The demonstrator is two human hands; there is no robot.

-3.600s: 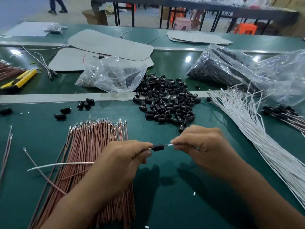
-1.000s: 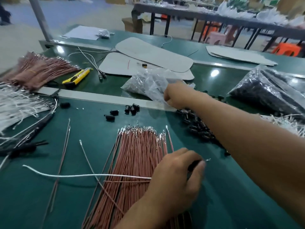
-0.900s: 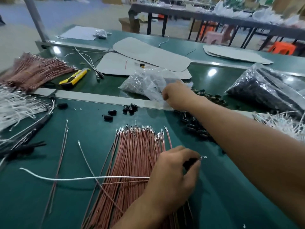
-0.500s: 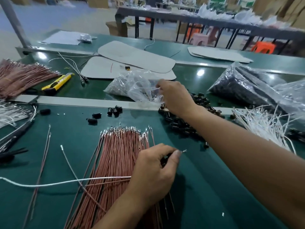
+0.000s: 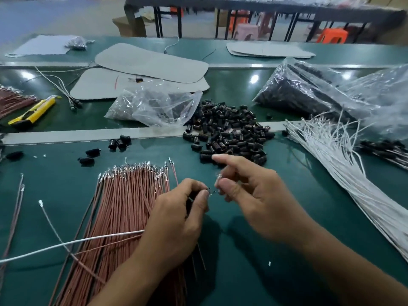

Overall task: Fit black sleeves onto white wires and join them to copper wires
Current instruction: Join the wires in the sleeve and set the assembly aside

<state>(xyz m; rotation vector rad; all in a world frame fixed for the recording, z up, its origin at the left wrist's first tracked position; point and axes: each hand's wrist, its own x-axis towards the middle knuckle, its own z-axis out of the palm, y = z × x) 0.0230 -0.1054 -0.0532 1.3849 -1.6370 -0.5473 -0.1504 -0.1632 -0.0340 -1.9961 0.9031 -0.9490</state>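
Fingers (image 5: 202,199) of left hand (image 5: 174,219) pinch white wire (image 5: 88,240), those of right hand (image 5: 254,195) perhaps a terminal (image 5: 218,176), above green workbench (image 5: 242,272), stools (image 5: 331,35) beyond.

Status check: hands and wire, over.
Left hand grips white wire, black sleeve at its tip. Right hand pinches small shiny piece, blurred. Nothing in the way.

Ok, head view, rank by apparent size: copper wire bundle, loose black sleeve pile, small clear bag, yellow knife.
1. copper wire bundle, though nearest the camera.
2. loose black sleeve pile and small clear bag: too alike to rank.
3. yellow knife.
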